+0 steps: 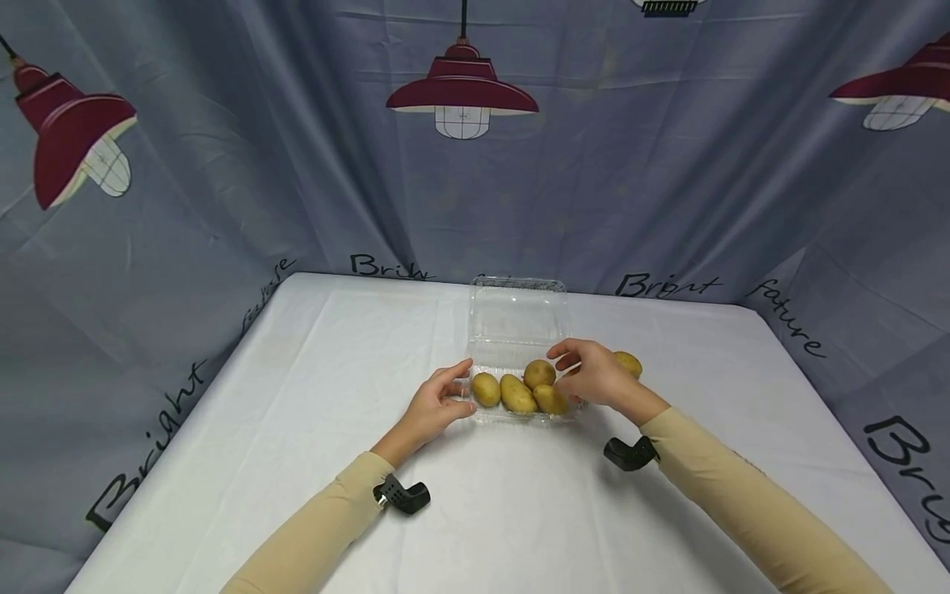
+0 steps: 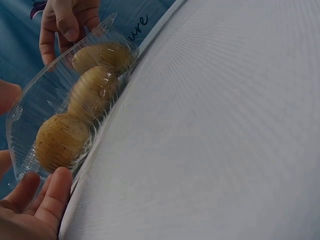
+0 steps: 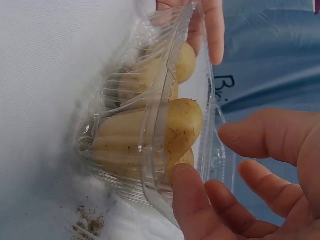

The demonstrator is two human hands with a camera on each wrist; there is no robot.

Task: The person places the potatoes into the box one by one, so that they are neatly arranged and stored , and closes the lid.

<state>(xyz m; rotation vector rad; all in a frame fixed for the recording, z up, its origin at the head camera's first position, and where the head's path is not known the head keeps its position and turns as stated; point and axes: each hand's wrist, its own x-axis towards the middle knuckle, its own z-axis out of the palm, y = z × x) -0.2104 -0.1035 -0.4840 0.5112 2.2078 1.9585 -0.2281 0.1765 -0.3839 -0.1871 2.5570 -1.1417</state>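
Observation:
A clear plastic clamshell box [image 1: 517, 318] sits on the white table with its lid tipped back. Several yellow potatoes [image 1: 517, 394] lie in its base. My left hand [image 1: 434, 402] is at the box's left side, fingers spread along the wall; the left wrist view shows its fingertips [image 2: 56, 192] right at the plastic. Over the right rim is my right hand [image 1: 594, 375], fingers loosely bent beside the potatoes. In the right wrist view, its thumb and fingers [image 3: 192, 200] stand apart with nothing between them, next to a potato [image 3: 182, 125].
One more potato [image 1: 628, 364] lies on the table right of the box, partly behind the right hand. Some brown dirt crumbs [image 3: 87, 222] are on the cloth near the box. A grey-blue curtain [image 1: 460, 198] with printed lamps hangs behind the white table [image 1: 356, 346].

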